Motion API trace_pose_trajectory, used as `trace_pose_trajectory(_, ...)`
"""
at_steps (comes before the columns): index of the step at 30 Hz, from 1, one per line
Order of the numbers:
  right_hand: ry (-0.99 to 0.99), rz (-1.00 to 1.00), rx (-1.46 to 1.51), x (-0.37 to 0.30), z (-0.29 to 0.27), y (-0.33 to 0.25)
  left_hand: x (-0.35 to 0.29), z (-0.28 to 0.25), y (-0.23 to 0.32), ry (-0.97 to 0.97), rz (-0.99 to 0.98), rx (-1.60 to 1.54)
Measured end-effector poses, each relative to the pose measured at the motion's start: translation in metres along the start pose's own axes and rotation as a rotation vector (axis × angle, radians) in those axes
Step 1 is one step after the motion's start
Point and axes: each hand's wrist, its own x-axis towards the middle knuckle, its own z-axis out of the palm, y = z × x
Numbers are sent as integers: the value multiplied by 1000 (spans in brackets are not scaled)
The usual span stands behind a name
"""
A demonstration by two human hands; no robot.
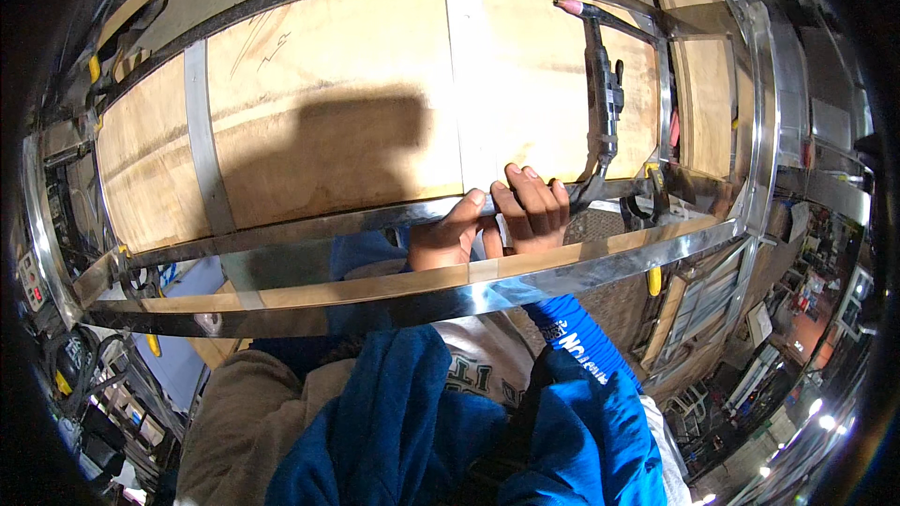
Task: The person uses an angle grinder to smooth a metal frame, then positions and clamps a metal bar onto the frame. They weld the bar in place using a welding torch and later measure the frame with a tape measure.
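Both my hands reach through the gap behind the near bar of a shiny metal frame (539, 283). My left hand (441, 242) closes around the inner metal bar (347, 222), its thumb laid over the top and most of its fingers hidden. Close beside it, my right hand (532, 215) rests over the same bar, fingers stretched out and slightly apart. Its thumb is not clearly visible. To the right and farther off, a welding torch (606, 98) with a pink nozzle (568, 7) lies untouched across the frame.
Wooden panels (328, 66) with metal cross strips (464, 66) fill the frame. Yellow-handled clamps (654, 187) grip its right side, with others at the left. A strip of wood (375, 289) runs inside the near bar. Workshop clutter (694, 412) stands at lower right.
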Motion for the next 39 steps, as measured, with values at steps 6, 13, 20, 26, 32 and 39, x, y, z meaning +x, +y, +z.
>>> trace_pose_trajectory(6, -67, 10, 164, 3, -19, 6, -5, 16, 0, 19, -7, 72)
trace_pose_trajectory(13, 396, 241, -60, 33, -56, 66, 14, 5, -1, 79, -103, 122)
trace_pose_trajectory(20, 191, 588, 214, 94, -44, 98, -5, 34, 13, 144, -232, 249)
trace_pose_trajectory(26, 127, 644, 656, 87, -42, 109, 3, 22, -1, 32, 18, 163)
trace_pose_trajectory(32, -3, 707, 829, 41, -84, 96, -7, 22, 10, -53, 66, 273)
trace_pose_trajectory(39, 1, 289, 592, -13, -107, 91, -5, 6, 2, -33, 178, 189)
